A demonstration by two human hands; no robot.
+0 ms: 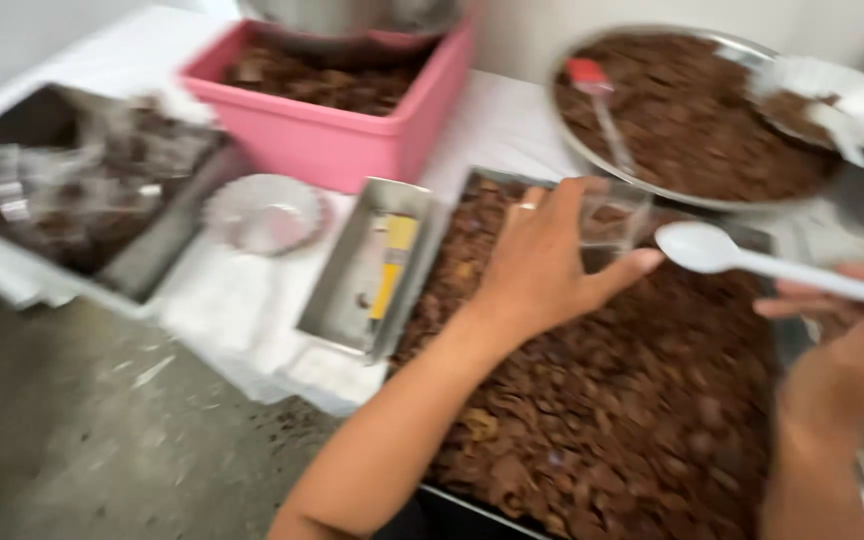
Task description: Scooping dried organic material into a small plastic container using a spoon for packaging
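Brown flakes (612, 420) fill tray nearest me. My left hand (542, 265) grips clear cup (612, 215) above them, fingers wrapped. Right hand (852, 345) pinches white spoon (752, 258), long axis level, bowl pointing left, just beside cup.

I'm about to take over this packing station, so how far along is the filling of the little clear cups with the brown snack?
Done: nothing finished shows clearly. In hand: the left hand holds a clear cup over the big tray of brown flakes; the right hand holds a white spoon, which looks empty. Left: the tray, the round bowl and the pink tub are all heaped.
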